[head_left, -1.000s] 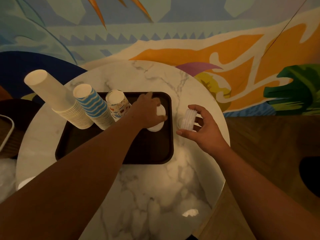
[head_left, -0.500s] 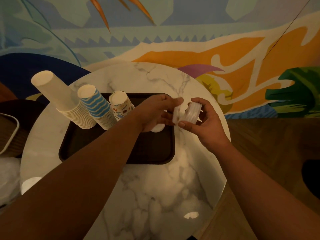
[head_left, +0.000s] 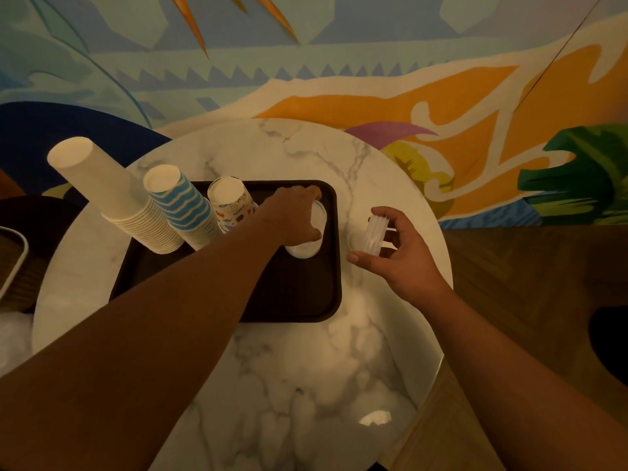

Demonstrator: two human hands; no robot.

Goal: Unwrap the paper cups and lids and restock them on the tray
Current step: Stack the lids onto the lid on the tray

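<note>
A dark brown tray point(head_left: 299, 300) lies on a round marble table point(head_left: 306, 385). Three upside-down cup stacks stand along its left side: plain white point(head_left: 102, 192), blue-striped point(head_left: 180, 202) and a short printed one point(head_left: 234, 202). My left hand point(head_left: 295, 215) reaches over the tray's right part and holds a white lid point(head_left: 320, 217) just above a small pile of lids point(head_left: 302, 250) on the tray. My right hand point(head_left: 401, 256) hovers over the table right of the tray and grips a short stack of clear lids point(head_left: 373, 234) held on edge.
A painted mural wall rises behind the table. Wooden floor lies to the right. At the far left are a dark seat, a white-rimmed object point(head_left: 13, 260) and crumpled clear plastic point(head_left: 13, 338). A bright light reflection point(head_left: 375, 418) shows on the near table.
My left hand took a lid from the stack in my right hand and carried it left over the pile on the tray. My right hand drew back to the right.
</note>
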